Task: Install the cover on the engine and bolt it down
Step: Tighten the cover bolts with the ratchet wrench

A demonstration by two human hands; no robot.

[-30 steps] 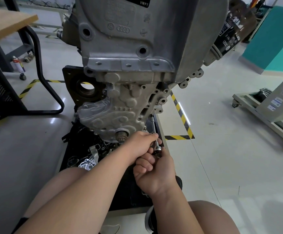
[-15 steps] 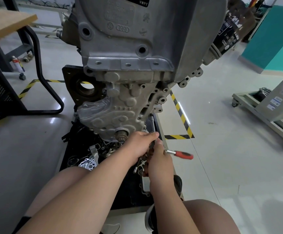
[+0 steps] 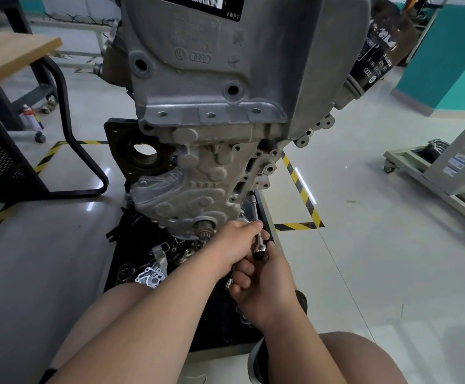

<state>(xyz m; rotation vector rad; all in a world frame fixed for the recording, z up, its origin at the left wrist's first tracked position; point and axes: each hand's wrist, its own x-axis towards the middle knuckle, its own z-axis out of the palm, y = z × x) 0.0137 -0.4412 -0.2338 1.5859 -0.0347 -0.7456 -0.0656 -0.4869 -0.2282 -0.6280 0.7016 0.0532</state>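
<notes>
A grey aluminium engine (image 3: 225,87) stands upright in front of me. Its embossed lower cover (image 3: 195,195) sits against the block, with a splined shaft end (image 3: 204,227) sticking out at the bottom. A ratchet wrench (image 3: 260,249) on a long extension (image 3: 254,209) reaches up along the cover's lower right edge. My left hand (image 3: 237,242) grips the extension just above the ratchet head. My right hand (image 3: 264,289) is curled round the ratchet handle below it, and the handle is hidden inside the fist.
A black mat (image 3: 131,256) under the engine holds loose metal parts and a gasket (image 3: 149,278). A wooden-topped desk with a black frame (image 3: 67,120) stands left. Yellow-black floor tape (image 3: 300,189) and a wheeled trolley (image 3: 433,176) lie right. My knees are low in view.
My right hand swung the ratchet handle back from the right toward me; its red grip, visible half a second ago, is hidden again. My left hand stayed on the extension.
</notes>
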